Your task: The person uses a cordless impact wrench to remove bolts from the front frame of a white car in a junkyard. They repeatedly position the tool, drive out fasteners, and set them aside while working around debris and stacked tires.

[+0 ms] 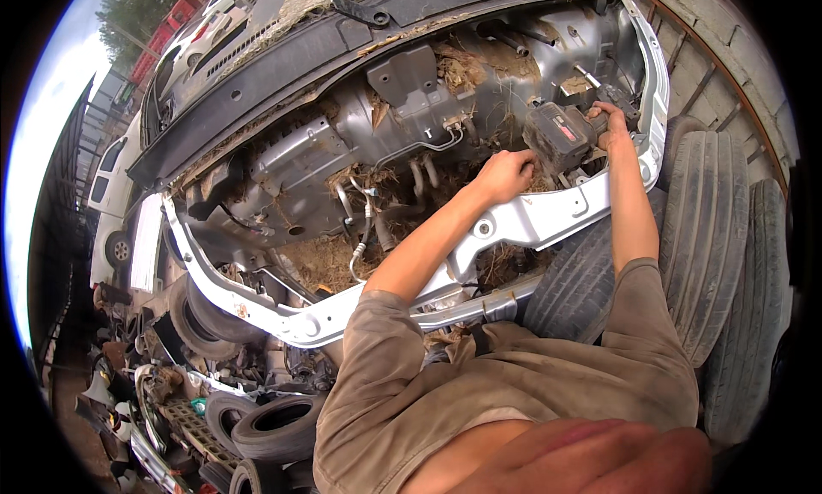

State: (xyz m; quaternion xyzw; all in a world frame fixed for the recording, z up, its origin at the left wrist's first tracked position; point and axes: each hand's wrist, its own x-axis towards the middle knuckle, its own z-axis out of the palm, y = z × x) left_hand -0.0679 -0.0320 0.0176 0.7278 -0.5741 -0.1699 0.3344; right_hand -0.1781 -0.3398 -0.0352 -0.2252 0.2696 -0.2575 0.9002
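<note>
A dark, boxy, red-marked unit (561,136) tilts right of centre in the engine bay (300,164).

The right hand (607,127) grips the right side of a dark box-shaped unit (561,136) in the open engine bay (317,186). The left hand (507,177), fingers curled, is positioned near the unit's lower left side; contact is not discernible. A silver front crossmember (321,319) spans the near side. Dry debris (317,263) covers the bay's lower area. Worn tires (706,237) stand at right; further tires (278,427) lie at lower left.
</note>
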